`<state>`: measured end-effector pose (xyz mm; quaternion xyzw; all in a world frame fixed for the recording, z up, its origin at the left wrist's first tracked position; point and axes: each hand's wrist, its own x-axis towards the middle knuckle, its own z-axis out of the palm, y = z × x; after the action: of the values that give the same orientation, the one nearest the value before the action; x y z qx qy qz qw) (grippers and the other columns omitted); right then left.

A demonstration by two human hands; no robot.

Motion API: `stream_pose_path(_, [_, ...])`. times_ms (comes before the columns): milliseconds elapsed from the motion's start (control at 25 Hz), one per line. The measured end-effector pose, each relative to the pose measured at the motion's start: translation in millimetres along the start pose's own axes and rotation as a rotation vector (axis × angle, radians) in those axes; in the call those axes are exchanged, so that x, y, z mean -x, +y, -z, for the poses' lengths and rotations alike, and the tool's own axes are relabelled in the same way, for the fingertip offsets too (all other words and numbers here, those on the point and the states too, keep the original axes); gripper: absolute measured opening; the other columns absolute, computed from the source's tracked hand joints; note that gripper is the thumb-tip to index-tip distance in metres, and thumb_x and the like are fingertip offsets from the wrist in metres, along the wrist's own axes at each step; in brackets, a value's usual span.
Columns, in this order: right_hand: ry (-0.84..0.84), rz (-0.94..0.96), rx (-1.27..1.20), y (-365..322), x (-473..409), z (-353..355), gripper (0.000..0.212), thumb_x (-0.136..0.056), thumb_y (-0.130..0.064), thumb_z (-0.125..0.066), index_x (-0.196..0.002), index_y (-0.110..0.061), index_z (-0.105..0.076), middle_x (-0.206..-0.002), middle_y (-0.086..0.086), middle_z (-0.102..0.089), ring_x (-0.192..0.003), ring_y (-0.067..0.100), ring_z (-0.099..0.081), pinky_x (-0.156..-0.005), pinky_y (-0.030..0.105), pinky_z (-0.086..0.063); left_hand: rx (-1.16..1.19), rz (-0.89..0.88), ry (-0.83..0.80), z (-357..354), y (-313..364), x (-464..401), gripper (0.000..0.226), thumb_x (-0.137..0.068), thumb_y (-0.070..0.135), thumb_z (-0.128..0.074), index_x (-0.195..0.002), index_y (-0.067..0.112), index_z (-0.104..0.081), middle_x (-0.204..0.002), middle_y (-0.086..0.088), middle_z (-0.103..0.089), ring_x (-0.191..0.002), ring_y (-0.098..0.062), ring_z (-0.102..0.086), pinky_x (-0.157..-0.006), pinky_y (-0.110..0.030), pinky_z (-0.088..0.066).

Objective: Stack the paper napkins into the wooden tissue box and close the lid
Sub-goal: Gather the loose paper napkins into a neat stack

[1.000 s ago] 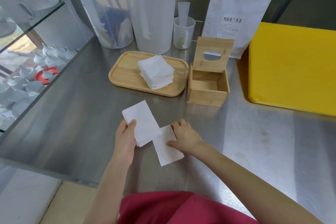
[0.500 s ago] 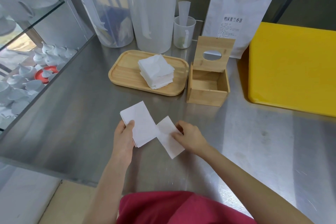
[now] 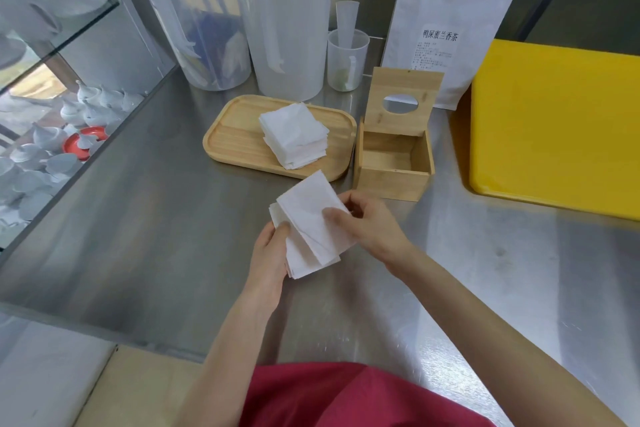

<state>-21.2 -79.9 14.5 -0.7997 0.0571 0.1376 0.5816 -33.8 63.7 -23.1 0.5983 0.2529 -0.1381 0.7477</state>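
Observation:
Both hands hold a small bundle of folded white paper napkins [image 3: 308,229] just above the steel counter. My left hand [image 3: 268,260] grips the bundle's lower left edge, thumb on top. My right hand [image 3: 369,225] pinches the top napkin against the bundle from the right. Just behind them the wooden tissue box [image 3: 393,168] stands empty, its lid [image 3: 403,102] with an oval slot upright at the back. A stack of white napkins [image 3: 294,135] lies on the wooden tray [image 3: 235,142] left of the box.
Two large translucent plastic jugs [image 3: 287,21], a small measuring cup [image 3: 346,59] and a white tea pouch [image 3: 457,17] line the back. A yellow board [image 3: 561,125] lies right of the box. A glass case with white crockery [image 3: 52,135] borders the counter's left edge.
My right hand lifted the loose napkin off the counter and laid it on the bundle in my left hand. Both hands rose and moved closer to the box.

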Motion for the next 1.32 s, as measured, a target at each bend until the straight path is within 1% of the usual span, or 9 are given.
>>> stream_pose_path(280, [0.096,-0.019,0.298,20.1,0.3,-14.4,0.021,-0.085,-0.024,-0.060,-0.089,-0.003,-0.061,-0.081,0.001,-0.058,-0.075,0.015,-0.050,-0.054,0.016,-0.036,0.071,0.086,-0.040,-9.0,-5.9,1.4,0.027,-0.097,0.030,-0.037,-0.105,0.017,-0.060,-0.092,0.002,-0.067,-0.083,-0.013,-0.064,-0.069,-0.029,-0.050])
stream_pose_path(480, [0.118,-0.020,0.303,21.6,2.1,-14.1,0.024,-0.084,-0.025,-0.061,-0.090,-0.002,-0.061,-0.084,0.011,-0.065,-0.075,0.018,-0.053,-0.063,0.027,-0.041,-0.085,-0.030,-0.094,-11.8,-9.3,6.0,0.022,-0.096,0.016,-0.042,-0.114,0.015,-0.055,-0.108,-0.008,-0.064,-0.091,-0.020,-0.062,-0.072,-0.031,-0.049])
stream_pose_path(640, [0.123,-0.007,0.325,24.5,6.0,-11.4,0.024,-0.087,-0.029,-0.058,-0.095,-0.006,-0.061,-0.085,0.001,-0.062,-0.079,0.016,-0.055,-0.069,0.028,-0.043,-0.097,-0.028,-0.077,-13.7,-12.5,4.3,0.023,-0.096,0.016,-0.042,-0.113,0.016,-0.057,-0.115,-0.011,-0.065,-0.098,-0.024,-0.061,-0.081,-0.037,-0.048])
stream_pose_path(760, [0.181,-0.055,0.182,27.9,12.7,-8.5,0.038,-0.087,-0.034,-0.058,-0.118,-0.013,-0.052,-0.102,0.000,-0.055,-0.086,0.013,-0.054,-0.076,0.024,-0.042,0.032,-0.020,-0.093,-15.4,-11.0,3.6,0.020,-0.097,0.015,-0.041,-0.107,0.017,-0.058,-0.113,-0.010,-0.064,-0.095,-0.022,-0.062,-0.081,-0.036,-0.047])
stream_pose_path(880, [0.091,-0.221,-0.038,35.9,20.3,-8.2,0.056,-0.086,-0.040,-0.059,-0.131,-0.014,-0.039,-0.106,-0.003,-0.053,-0.097,0.014,-0.054,-0.092,0.032,-0.047,0.291,0.008,-0.186,-18.4,-10.8,2.6,0.036,-0.097,0.014,-0.039,-0.131,0.007,-0.047,-0.128,-0.017,-0.058,-0.112,-0.031,-0.057,-0.094,-0.041,-0.045])
stream_pose_path(1000, [0.027,-0.269,-0.268,42.5,23.7,-9.4,0.046,-0.087,-0.037,-0.057,-0.126,-0.013,-0.045,-0.106,-0.001,-0.061,-0.094,0.015,-0.057,-0.096,0.038,-0.048,0.399,0.016,-0.286,-24.1,-9.8,5.0,0.043,-0.097,0.014,-0.035,-0.139,0.006,-0.039,-0.137,-0.022,-0.050,-0.122,-0.034,-0.050,-0.100,-0.043,-0.042])
stream_pose_path(1120, [-0.064,-0.161,-0.450,37.7,24.2,-5.8,0.021,-0.096,-0.021,-0.044,-0.113,-0.027,-0.055,-0.109,-0.004,-0.067,-0.093,0.013,-0.061,-0.086,0.032,-0.049,0.406,0.017,-0.357,-29.7,-7.8,10.5,0.041,-0.096,0.014,-0.035,-0.136,0.007,-0.043,-0.126,-0.016,-0.059,-0.108,-0.024,-0.060,-0.088,-0.034,-0.051])
stream_pose_path(1200, [-0.068,-0.144,-0.543,34.1,24.4,-1.1,0.025,-0.098,-0.014,-0.038,-0.109,-0.029,-0.055,-0.104,-0.008,-0.066,-0.093,0.011,-0.061,-0.084,0.027,-0.048,0.383,0.019,-0.380,-32.1,-8.2,13.9,0.037,-0.095,0.012,-0.036,-0.131,0.009,-0.047,-0.119,-0.011,-0.062,-0.102,-0.020,-0.063,-0.085,-0.030,-0.052])
stream_pose_path(1320, [0.034,-0.157,-0.521,37.9,22.4,3.9,0.028,-0.097,-0.012,-0.040,-0.121,-0.017,-0.053,-0.118,0.002,-0.063,-0.109,0.019,-0.058,-0.097,0.037,-0.046,0.316,0.032,-0.404,-30.3,-5.8,14.3,0.037,-0.094,0.011,-0.040,-0.130,0.008,-0.048,-0.123,-0.013,-0.061,-0.109,-0.022,-0.060,-0.093,-0.031,-0.047])
